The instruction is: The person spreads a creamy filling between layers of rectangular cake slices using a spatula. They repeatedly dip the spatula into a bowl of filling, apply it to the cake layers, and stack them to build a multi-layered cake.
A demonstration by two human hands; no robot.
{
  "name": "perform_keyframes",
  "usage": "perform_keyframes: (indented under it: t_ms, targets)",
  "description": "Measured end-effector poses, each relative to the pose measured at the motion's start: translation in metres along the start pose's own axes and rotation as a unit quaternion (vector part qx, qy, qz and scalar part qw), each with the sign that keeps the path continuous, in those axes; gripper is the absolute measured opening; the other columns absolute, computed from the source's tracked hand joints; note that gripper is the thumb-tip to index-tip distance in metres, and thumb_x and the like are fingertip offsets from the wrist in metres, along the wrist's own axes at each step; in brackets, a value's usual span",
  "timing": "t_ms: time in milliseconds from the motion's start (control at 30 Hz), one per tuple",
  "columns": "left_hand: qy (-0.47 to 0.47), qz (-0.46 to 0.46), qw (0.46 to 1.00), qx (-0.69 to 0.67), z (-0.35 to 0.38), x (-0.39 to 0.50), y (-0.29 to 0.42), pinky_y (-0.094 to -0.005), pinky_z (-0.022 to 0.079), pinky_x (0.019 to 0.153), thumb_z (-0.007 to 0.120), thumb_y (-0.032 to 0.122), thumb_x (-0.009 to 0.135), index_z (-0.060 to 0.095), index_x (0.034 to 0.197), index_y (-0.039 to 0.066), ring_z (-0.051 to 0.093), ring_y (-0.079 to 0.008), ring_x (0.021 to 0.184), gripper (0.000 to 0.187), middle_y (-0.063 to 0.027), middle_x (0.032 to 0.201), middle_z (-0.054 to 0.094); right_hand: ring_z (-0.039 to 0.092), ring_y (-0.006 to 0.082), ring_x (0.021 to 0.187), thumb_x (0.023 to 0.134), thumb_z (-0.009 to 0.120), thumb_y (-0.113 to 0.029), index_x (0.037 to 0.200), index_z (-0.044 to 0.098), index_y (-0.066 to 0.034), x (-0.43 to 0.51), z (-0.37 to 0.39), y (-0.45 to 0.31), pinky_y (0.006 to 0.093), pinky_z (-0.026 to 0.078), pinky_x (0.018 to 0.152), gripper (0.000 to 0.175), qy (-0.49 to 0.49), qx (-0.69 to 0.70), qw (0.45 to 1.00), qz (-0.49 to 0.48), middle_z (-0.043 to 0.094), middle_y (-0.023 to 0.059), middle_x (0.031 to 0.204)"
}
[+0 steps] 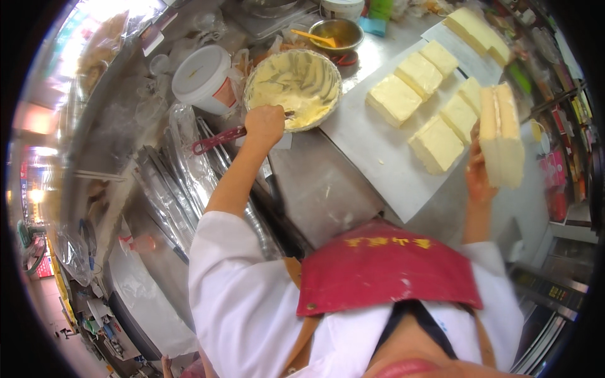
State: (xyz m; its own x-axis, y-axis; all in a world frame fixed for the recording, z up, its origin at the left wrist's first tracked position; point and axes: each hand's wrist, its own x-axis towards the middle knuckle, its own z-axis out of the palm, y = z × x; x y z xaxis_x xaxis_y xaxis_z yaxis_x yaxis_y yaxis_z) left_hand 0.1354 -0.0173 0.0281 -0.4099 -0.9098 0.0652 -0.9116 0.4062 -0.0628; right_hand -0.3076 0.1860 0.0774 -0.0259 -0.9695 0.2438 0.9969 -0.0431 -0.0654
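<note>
My left hand [265, 124] grips a spatula by its dark red handle [220, 140]. The tool's working end is at the near side of a round bowl [253, 71] smeared with pale yellow cream [307, 106], and its blade is mostly hidden. On the right, my right hand [478, 172] holds up a layered cake block [502, 137]. A line of filling shows between its layers, and its lower part looks paler and smoother. Beside that hand, several cream-coated cake blocks [437, 144] stand in two rows on white paper [350, 120].
Beyond the bowl are a metal bowl [357, 40] with an orange spatula [314, 38] and a lidded white tub [203, 75]. A knife [272, 182] and wrapped metal trays [175, 189] lie at left. More cake [475, 33] sits at far right. Another person's hand [166, 365] shows at lower left.
</note>
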Motion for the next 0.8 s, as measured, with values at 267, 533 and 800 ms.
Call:
perform_keyframes:
  t_ms: [267,533,800]
  targets:
    - [-0.084,-0.096,0.977,-0.172,0.011,-0.005,-0.009,-0.046,0.052,0.067,0.052,0.028,0.089,0.07,0.093,0.006,0.067,-0.0367,0.08,0.029,-0.02,0.087,0.069,0.049,0.0357,0.122,0.09,0.063,-0.033,0.134,0.05,-0.006,-0.013,-0.027,-0.01,0.0451,0.052,0.093,0.054,0.064,-0.139,0.988,-0.035,0.052,0.0179,0.133]
    - [-0.222,-0.228,0.686,-0.655,-0.009,-0.034,0.004,-0.0225,0.033,0.039,0.049,0.026,0.096,0.067,0.099,0.009,0.04,-0.0064,0.043,0.025,0.002,0.06,0.05,0.055,0.0319,0.119,0.092,0.053,-0.045,0.132,0.052,-0.0076,-0.003,-0.029,0.026,0.0489,0.047,0.098,0.054,0.049,-0.135,0.99,0.011,0.057,0.0122,0.132]
    - [-0.041,-0.046,0.583,-0.81,-0.063,-0.079,0.112,-0.0242,0.047,0.058,0.055,0.009,0.095,0.061,0.108,0.001,0.054,-0.0094,0.06,0.016,0.0,0.073,0.055,0.057,0.0274,0.116,0.089,0.056,-0.047,0.132,0.051,-0.0122,0.006,-0.026,0.05,0.0449,0.05,0.091,0.055,0.085,-0.033,0.992,0.082,0.058,0.0085,0.13]
